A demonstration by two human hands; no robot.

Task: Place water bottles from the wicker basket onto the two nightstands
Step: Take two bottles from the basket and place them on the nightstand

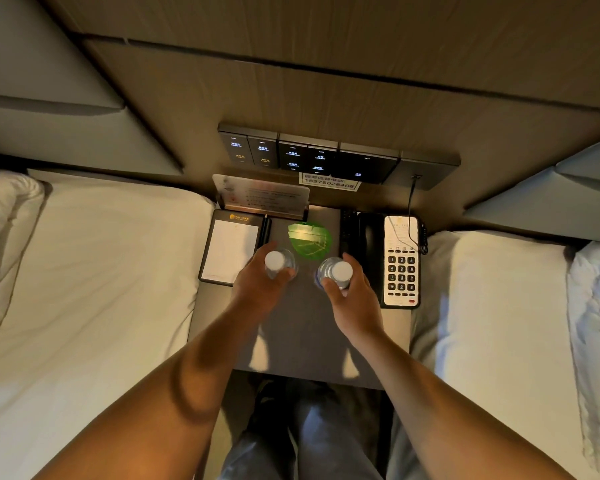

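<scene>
Two clear water bottles with white caps stand upright over the dark nightstand (pixel 302 341) between two beds. My left hand (pixel 260 289) is wrapped around the left water bottle (pixel 275 260). My right hand (pixel 352 299) grips the right water bottle (pixel 340 271). The bottles' bases are hidden by my hands, so I cannot tell whether they rest on the top. No wicker basket is in view.
On the nightstand lie a notepad in a dark holder (pixel 230 249) at left, a green leaf-shaped card (pixel 310 240) behind the bottles, and a telephone (pixel 390 259) at right. A sign stand (pixel 260 197) and switch panel (pixel 326 157) are at the back. White beds flank both sides.
</scene>
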